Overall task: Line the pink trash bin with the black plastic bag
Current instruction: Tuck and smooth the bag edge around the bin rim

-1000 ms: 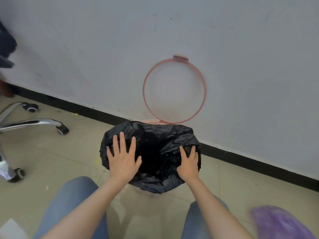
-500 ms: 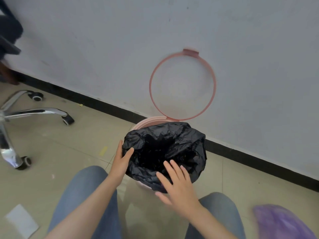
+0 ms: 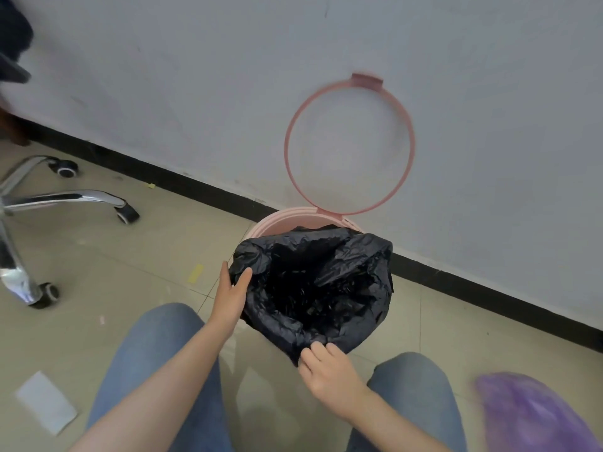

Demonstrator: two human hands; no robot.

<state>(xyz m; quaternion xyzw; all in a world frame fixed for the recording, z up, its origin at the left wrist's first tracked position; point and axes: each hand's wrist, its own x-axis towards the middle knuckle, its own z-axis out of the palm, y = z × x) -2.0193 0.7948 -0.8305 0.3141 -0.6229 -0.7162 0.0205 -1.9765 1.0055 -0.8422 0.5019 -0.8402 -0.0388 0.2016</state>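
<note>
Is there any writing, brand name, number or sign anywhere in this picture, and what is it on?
None can be read.
black bag: plain, no print.
pink bin and its raised ring: no label visible.
white paper on the floor: looks blank.
purple bag: blurred, nothing legible.

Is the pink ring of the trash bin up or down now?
Up. The pink ring stands raised against the wall, clear of the black bag, and the bin's far rim is bare.

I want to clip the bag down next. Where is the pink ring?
The pink ring stands flipped up against the wall, upper right of centre, hinged behind the bin.
</note>
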